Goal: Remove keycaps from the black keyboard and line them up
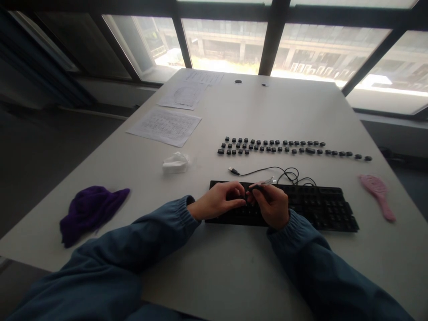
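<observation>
A black keyboard lies in front of me, and both hands are over its left half. My left hand is curled, thumb and fingers drawn together close above the keys. Whatever sits between its fingertips is too dark to make out. My right hand is closed on a small tool that looks like a keycap puller, its shiny clear end sticking out past the fingers. Something dark shows at the right fingertips, right beside the left ones. Behind the keyboard, several loose black keycaps stand in long rows.
A USB cable loops behind the keyboard. On the right lies a pink hairbrush. Leftward are a crumpled white tissue, a purple cloth hat and printed paper sheets. Windows stand beyond the white table.
</observation>
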`<state>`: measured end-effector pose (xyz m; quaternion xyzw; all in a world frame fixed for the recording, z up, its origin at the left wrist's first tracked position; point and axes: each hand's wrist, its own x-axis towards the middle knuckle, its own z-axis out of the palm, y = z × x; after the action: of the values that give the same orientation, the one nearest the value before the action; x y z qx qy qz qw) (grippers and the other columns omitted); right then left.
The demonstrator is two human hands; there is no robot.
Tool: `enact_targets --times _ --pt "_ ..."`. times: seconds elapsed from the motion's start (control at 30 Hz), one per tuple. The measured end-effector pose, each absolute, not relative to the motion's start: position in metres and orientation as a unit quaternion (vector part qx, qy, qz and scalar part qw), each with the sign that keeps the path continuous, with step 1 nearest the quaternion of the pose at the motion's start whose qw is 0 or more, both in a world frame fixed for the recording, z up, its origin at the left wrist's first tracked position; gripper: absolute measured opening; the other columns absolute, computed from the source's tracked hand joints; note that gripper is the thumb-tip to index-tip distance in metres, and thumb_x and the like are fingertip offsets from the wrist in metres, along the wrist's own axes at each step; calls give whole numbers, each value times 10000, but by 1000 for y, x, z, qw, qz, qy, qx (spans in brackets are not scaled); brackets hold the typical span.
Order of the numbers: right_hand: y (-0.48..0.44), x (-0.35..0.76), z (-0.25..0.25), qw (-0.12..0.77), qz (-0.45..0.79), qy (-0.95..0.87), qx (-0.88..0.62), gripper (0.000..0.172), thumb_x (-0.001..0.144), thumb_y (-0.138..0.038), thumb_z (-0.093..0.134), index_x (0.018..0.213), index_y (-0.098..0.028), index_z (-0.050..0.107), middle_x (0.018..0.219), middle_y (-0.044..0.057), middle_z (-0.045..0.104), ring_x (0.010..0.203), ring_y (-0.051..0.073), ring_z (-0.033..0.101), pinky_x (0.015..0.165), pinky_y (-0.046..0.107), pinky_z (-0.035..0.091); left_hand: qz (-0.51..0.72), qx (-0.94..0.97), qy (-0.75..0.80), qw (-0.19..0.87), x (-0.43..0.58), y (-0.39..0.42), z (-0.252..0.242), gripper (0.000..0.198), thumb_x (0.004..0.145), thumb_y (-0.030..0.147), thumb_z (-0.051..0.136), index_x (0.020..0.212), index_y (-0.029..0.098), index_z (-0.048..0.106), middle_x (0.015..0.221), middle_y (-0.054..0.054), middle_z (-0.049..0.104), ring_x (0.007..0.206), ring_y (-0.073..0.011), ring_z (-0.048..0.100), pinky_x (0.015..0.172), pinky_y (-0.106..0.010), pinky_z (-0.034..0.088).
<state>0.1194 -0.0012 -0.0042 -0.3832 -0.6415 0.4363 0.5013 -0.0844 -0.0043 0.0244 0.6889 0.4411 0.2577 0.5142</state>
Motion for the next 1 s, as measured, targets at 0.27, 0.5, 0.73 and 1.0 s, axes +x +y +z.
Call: enact_targets --times 0.27,0.5,0.73,1.0 --pt "-1 120 -2 504 358 -687 -382 116 921 -209 615 978 -198 716 769 32 732 643 163 695 666 309 594 264 710 459 465 -84 -8 34 335 880 232 649 1206 196 581 855 -15 696 765 -149 659 734 -263 522" --pt "4 117 -8 533 435 -590 -423 160 933 -315 625 962 -177 699 728 34 729 565 156 677 577 286 590 292 746 476 363 -81 -9 24 289 876 198 663 1161 214 613 911 -10 714 831 -161 679 803 -277 541" --pt "10 116 -5 536 497 -538 -419 215 909 -385 655 921 -172 684 738 50 737 563 166 687 511 273 588 299 807 427 278 -81 -9 18 247 896 156 636 1134 214 668 1085 -48 726 1001 -194 680 948 -332 526" --pt "9 114 -5 537 478 -556 -418 197 923 -362 635 944 -170 676 763 51 738 583 148 684 569 270 595 296 755 452 371 -83 -4 17 196 883 144 634 1059 199 699 1049 -38 727 982 -183 676 931 -321 534"
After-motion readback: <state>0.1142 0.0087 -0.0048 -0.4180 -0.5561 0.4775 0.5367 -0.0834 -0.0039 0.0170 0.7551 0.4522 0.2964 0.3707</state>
